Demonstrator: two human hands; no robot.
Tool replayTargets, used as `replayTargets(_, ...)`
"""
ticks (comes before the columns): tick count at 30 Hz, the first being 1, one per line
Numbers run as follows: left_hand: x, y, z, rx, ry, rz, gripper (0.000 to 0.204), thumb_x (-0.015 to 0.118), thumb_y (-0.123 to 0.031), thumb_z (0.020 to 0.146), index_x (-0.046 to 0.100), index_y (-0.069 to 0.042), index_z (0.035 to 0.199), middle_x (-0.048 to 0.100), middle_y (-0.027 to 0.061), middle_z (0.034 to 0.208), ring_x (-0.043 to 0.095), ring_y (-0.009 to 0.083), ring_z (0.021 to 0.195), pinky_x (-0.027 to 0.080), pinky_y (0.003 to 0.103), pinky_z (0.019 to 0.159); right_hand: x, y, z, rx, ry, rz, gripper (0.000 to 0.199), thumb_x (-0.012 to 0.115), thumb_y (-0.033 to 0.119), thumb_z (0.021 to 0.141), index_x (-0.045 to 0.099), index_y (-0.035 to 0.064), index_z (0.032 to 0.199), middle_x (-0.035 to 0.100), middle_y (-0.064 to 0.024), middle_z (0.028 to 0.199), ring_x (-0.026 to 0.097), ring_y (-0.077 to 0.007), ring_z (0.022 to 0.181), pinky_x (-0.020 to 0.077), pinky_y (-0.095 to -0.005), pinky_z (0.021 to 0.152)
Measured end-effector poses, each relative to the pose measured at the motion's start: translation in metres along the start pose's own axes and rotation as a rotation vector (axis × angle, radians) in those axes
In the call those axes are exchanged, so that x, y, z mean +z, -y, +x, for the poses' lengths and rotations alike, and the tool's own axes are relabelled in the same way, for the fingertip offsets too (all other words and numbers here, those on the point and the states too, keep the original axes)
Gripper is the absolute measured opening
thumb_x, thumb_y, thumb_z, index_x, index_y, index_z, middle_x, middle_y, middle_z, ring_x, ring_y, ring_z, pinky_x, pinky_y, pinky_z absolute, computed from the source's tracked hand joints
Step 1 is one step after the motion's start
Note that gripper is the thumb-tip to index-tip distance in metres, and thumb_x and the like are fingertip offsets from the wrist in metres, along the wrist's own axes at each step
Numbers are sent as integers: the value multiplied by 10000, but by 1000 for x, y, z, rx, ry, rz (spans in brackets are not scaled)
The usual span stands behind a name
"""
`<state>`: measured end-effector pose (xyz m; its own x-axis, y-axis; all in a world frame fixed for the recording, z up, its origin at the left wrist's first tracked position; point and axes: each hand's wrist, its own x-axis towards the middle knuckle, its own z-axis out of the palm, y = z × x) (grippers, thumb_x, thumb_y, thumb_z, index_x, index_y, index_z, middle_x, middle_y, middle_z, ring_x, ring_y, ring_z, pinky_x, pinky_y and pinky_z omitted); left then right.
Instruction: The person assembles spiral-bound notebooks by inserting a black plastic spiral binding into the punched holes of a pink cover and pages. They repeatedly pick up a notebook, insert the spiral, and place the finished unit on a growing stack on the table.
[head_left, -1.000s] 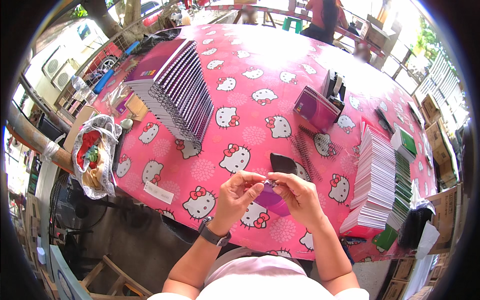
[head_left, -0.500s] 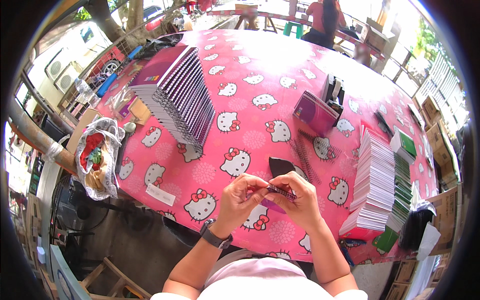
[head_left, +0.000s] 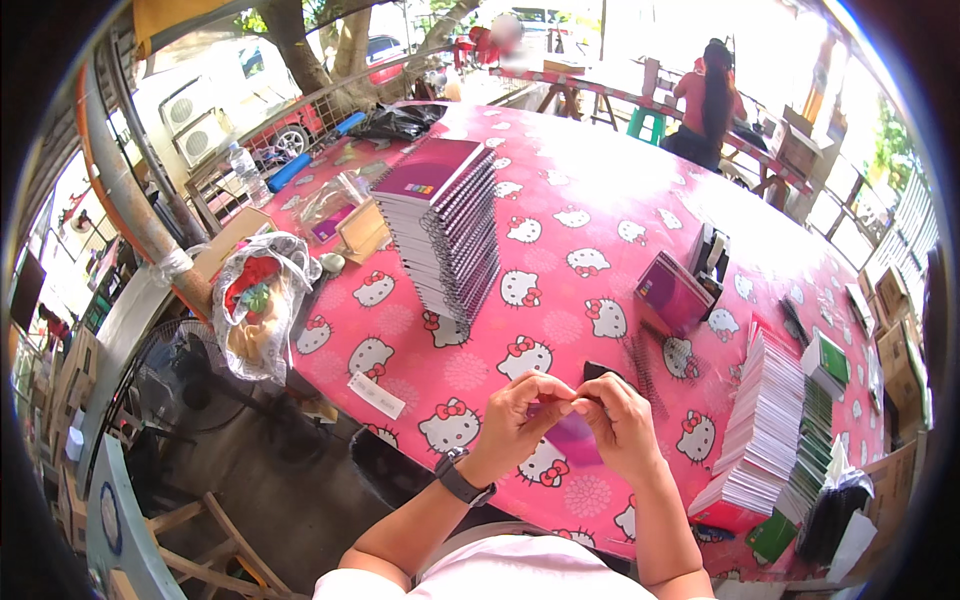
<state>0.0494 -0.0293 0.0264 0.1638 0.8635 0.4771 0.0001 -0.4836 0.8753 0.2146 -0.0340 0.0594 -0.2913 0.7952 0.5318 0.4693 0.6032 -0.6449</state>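
My left hand [head_left: 522, 415] and my right hand [head_left: 620, 420] meet over the near part of the table, thumbs and fingertips pinched together. Below and between them shows the smooth purple face of a spiral notebook [head_left: 578, 440], mostly hidden by my fingers. Its wire edge is covered now. Just beyond my right fingers lies a dark object [head_left: 600, 371], partly hidden. Loose wire coils [head_left: 645, 372] rest right of it. A tall stack of purple spiral notebooks [head_left: 445, 240] stands ahead to the left. Another purple notebook [head_left: 674, 292] leans against a black device [head_left: 710, 252].
At right, a long row of white page blocks [head_left: 758, 440] runs beside green-covered booklets [head_left: 812, 440]. A plastic bag of cloth scraps [head_left: 262, 310] hangs at the table's left edge, near a paper strip [head_left: 376, 395]. Far off, a person [head_left: 708, 110] sits at another table.
My view has turned left, so the table appears shifted right. My hands have drawn closer together at the fingertips, and the wire coil that showed between them is now hidden.
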Motion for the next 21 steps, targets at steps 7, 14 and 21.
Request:
replayTargets(7, -15, 10, 11, -5, -90, -65, 333, 667, -136, 868, 501, -46, 1142, 586, 54, 997, 584, 120, 876, 470, 263, 772, 3, 10, 25, -66, 59, 17, 207, 669, 156, 828, 567, 8, 931, 587, -124, 824, 569, -321, 739, 460, -381, 640)
replayTargets(14, -37, -20, 35, -73, -114, -514, 694, 686, -139, 851, 256, -42, 1388, 522, 29, 1123, 510, 86, 926, 424, 244, 815, 9, 27, 123, 95, -306, 560, 172, 634, 150, 896, 578, -9, 861, 506, 41, 721, 424, -35, 669, 353, -203, 576)
replayTargets(21, -156, -60, 169, 164, -525, 406, 318, 685, -233, 855, 607, -32, 1089, 537, -39, 801, 497, 61, 735, 401, 216, 672, 48, -3, 290, 31, -441, 301, 312, 623, 292, 889, 586, -16, 850, 566, -85, 711, 511, -169, 653, 428, -327, 628)
